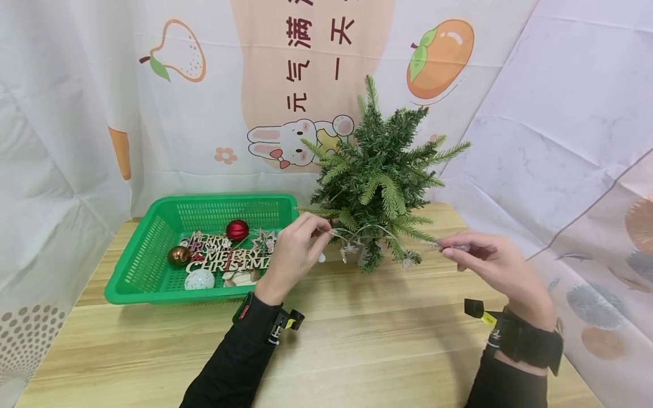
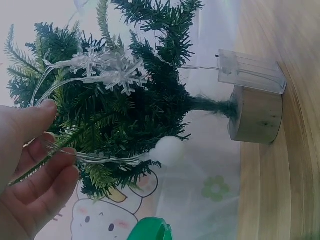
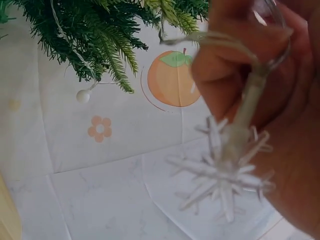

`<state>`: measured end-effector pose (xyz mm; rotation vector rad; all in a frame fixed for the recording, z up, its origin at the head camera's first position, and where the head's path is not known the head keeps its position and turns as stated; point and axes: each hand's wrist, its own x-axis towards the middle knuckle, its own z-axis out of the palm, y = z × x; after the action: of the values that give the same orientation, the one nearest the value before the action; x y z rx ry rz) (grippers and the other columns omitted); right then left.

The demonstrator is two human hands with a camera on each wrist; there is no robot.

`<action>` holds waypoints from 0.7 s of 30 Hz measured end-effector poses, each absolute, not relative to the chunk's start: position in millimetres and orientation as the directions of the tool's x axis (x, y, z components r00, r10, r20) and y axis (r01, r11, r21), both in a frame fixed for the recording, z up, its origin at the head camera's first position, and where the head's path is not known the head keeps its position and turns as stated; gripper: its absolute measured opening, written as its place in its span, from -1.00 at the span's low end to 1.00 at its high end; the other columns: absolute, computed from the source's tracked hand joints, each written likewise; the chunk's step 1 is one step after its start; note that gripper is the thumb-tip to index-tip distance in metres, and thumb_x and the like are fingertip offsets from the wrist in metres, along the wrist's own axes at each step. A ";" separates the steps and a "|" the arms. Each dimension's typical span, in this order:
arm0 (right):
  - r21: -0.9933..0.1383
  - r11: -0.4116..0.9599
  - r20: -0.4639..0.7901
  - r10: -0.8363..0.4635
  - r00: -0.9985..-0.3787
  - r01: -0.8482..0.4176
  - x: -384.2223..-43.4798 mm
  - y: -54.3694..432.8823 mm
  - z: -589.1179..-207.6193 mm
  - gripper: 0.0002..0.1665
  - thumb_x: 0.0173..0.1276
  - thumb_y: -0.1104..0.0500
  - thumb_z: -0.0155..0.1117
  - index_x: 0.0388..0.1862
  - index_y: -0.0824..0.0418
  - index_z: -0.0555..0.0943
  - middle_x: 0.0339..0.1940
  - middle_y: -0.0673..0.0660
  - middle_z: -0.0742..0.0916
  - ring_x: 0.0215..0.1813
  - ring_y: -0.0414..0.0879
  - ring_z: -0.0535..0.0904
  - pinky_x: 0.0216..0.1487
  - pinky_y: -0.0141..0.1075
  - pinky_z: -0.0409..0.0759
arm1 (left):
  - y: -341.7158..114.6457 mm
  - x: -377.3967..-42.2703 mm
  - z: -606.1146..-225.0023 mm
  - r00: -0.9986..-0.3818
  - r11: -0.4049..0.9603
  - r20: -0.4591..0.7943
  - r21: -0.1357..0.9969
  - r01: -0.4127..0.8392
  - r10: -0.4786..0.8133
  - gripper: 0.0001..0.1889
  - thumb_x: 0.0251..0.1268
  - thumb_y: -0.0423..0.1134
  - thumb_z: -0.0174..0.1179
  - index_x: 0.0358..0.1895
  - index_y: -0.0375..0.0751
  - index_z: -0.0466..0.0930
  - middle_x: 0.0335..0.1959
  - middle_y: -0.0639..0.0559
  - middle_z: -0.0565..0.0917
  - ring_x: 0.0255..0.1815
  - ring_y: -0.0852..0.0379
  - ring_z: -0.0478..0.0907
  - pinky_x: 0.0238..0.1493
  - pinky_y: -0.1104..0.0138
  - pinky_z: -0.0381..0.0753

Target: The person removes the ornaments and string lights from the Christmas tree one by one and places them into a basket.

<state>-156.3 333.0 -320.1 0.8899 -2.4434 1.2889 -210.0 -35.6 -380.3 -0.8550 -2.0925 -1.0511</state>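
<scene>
A small artificial Christmas tree point(image 1: 382, 164) stands on a round wooden base point(image 2: 257, 117). Clear snowflake string lights point(image 2: 122, 75) stretch across its front between both hands. My left hand point(image 1: 298, 249), at the tree's lower left, pinches loops of the thin wire; a white ball bulb point(image 2: 170, 150) hangs from them. On the tree's right, my right hand point(image 1: 490, 258) pinches the wire close to another snowflake light point(image 3: 225, 172). Part of the strand also lies on the branches, with a small round bulb point(image 3: 83, 96) on it. Against the base rests a clear battery box point(image 2: 250, 72).
To the left sits a green basket point(image 1: 114, 283) with a red ball point(image 1: 237, 230), a brown ball point(image 1: 179, 256), a speckled white ball point(image 1: 199, 279) and Merry Christmas cutouts point(image 1: 232, 259). A printed cloth point(image 1: 214, 113) hangs behind the wooden table point(image 1: 352, 340).
</scene>
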 end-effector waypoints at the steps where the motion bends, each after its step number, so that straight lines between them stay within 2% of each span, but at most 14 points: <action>1: -0.686 0.405 0.487 -0.362 -0.795 -0.605 -156.6 332.8 -320.3 -0.65 0.26 0.64 0.26 -0.02 0.42 0.71 -0.25 0.05 0.77 -0.45 -0.20 0.61 -0.44 -0.44 0.57 | -35.5 -210.1 -380.3 -0.584 0.477 0.769 0.423 0.770 0.261 -0.91 0.36 -0.36 0.34 -0.14 -0.25 0.68 -0.19 -0.02 0.67 -0.26 0.17 0.64 -0.22 0.34 0.66; 6: -0.786 0.148 0.575 -0.183 -0.798 -0.600 -158.1 328.5 -321.7 -0.72 0.27 0.70 0.19 -0.06 0.62 0.64 -0.34 0.13 0.77 -0.51 -0.15 0.55 -0.53 -0.44 0.50 | -34.6 -210.0 -379.4 -0.554 0.488 0.791 0.388 0.782 0.259 -0.85 0.36 -0.36 0.35 -0.06 -0.25 0.76 -0.21 -0.01 0.71 -0.30 0.16 0.66 -0.26 0.34 0.65; 9: -0.784 0.032 0.605 -0.188 -0.774 -0.620 -158.6 325.5 -322.4 -0.74 0.25 0.72 0.17 -0.10 0.65 0.63 -0.29 0.20 0.77 -0.50 -0.12 0.54 -0.51 -0.42 0.51 | -34.7 -209.6 -377.8 -0.534 0.484 0.807 0.372 0.792 0.254 -0.85 0.36 -0.36 0.34 -0.06 -0.24 0.77 -0.21 -0.01 0.74 -0.31 0.16 0.67 -0.26 0.33 0.64; 11: -0.758 -0.024 0.638 -0.234 -0.733 -0.652 -159.4 326.0 -323.1 -0.72 0.23 0.76 0.13 -0.12 0.66 0.63 -0.24 0.25 0.76 -0.49 -0.10 0.53 -0.50 -0.39 0.51 | -34.6 -209.4 -376.8 -0.524 0.478 0.813 0.366 0.799 0.255 -0.85 0.37 -0.34 0.33 -0.06 -0.23 0.77 -0.21 -0.01 0.76 -0.30 0.16 0.68 -0.25 0.33 0.64; 14: -0.728 -0.019 0.648 -0.347 -0.678 -0.685 -159.4 331.0 -324.2 -0.66 0.17 0.80 0.11 -0.13 0.63 0.64 -0.20 0.27 0.75 -0.49 -0.12 0.52 -0.53 -0.36 0.47 | -34.3 -209.3 -376.0 -0.513 0.470 0.815 0.353 0.809 0.271 -0.88 0.37 -0.30 0.35 -0.11 -0.22 0.75 -0.21 -0.01 0.76 -0.28 0.15 0.68 -0.24 0.32 0.64; 18: -0.744 0.073 0.587 -0.405 -0.701 -0.664 -156.6 338.0 -324.7 -0.59 0.14 0.80 0.13 -0.10 0.56 0.68 -0.16 0.23 0.76 -0.50 -0.15 0.50 -0.58 -0.33 0.42 | -34.0 -209.3 -376.0 -0.510 0.462 0.806 0.344 0.817 0.300 -0.89 0.31 -0.24 0.40 -0.20 -0.19 0.73 -0.24 0.01 0.75 -0.29 0.12 0.68 -0.25 0.32 0.64; 21: -0.752 0.054 0.574 -0.435 -0.694 -0.657 -157.4 337.7 -324.5 -0.55 0.13 0.82 0.12 -0.07 0.55 0.67 -0.16 0.22 0.75 -0.49 -0.14 0.51 -0.59 -0.31 0.41 | -34.3 -208.8 -375.7 -0.517 0.456 0.794 0.350 0.818 0.319 -0.89 0.32 -0.23 0.39 -0.21 -0.19 0.72 -0.24 0.02 0.75 -0.34 0.11 0.66 -0.29 0.33 0.62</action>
<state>-157.4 337.7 -324.5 1.1231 -2.1313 1.6992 -208.8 -34.3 -375.7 -0.9448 -2.0525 -0.9811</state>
